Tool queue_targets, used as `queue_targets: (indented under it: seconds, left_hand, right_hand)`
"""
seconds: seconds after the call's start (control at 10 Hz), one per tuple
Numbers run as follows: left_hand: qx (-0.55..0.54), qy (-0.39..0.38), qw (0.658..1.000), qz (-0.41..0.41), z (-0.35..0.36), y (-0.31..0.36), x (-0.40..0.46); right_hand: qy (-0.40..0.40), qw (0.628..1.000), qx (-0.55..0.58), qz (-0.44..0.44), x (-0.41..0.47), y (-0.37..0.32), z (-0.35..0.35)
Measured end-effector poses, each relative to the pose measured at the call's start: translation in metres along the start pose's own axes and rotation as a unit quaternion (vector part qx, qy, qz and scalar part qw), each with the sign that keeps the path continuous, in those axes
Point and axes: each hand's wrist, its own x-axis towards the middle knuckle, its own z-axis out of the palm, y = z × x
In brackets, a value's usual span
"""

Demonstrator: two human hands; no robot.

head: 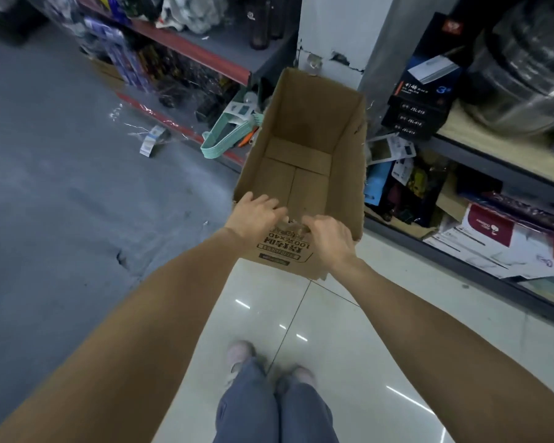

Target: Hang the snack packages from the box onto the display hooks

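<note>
Both hands on the near top rim of an open cardboard box [304,161]: left hand [256,215] curled over the rim at its left corner, right hand [330,235] gripping the rim beside it. Box held above the tiled floor [301,314], interior showing only bare bottom flaps. Shelving [480,174] alongside at right.

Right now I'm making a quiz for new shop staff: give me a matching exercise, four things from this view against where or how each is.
Things
1. box
2. left hand
3. hangers
4. steel pots

Place or state
A. on the upper right shelf
B. open, nothing visible inside
C. gripping the box's near rim
D. left of the box, low by the shelf

Pairs: 1-B, 2-C, 3-D, 4-A
</note>
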Motion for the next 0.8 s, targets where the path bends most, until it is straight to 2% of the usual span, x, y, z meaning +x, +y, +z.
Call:
queue_targets:
  seconds: [0.1, 0.2, 0.4, 0.5, 0.6, 0.7, 0.8]
  left_hand:
    - [0.008, 0.015, 1.000, -0.003, 0.032, -0.015, 0.032]
    - [0.019, 0.005, 1.000, 0.002, 0.062, -0.026, 0.054]
    - [0.040, -0.046, 0.997, -0.042, 0.105, -0.043, 0.059]
    - [0.040, -0.060, 0.996, -0.059, 0.115, -0.046, 0.058]
    - [0.046, -0.074, 0.994, -0.070, 0.117, -0.044, 0.058]
    - [0.027, -0.072, 0.994, -0.077, 0.109, -0.034, 0.055]
    - [-0.030, -0.058, 0.994, -0.085, 0.086, -0.020, 0.042]
  right_hand:
    - [0.025, 0.999, -0.020, 0.006, 0.033, 0.009, 0.029]
    - [0.018, 1.000, -0.021, 0.007, 0.058, 0.015, 0.056]
    - [-0.010, 0.998, 0.038, 0.047, 0.079, 0.008, 0.114]
    - [0.005, 0.996, 0.057, 0.061, 0.081, -0.001, 0.126]
    - [-0.012, 0.994, 0.070, 0.080, 0.080, -0.005, 0.123]
    - [-0.037, 0.988, 0.121, 0.089, 0.066, -0.004, 0.109]
    - [-0.026, 0.972, 0.204, 0.112, 0.044, 0.003, 0.088]
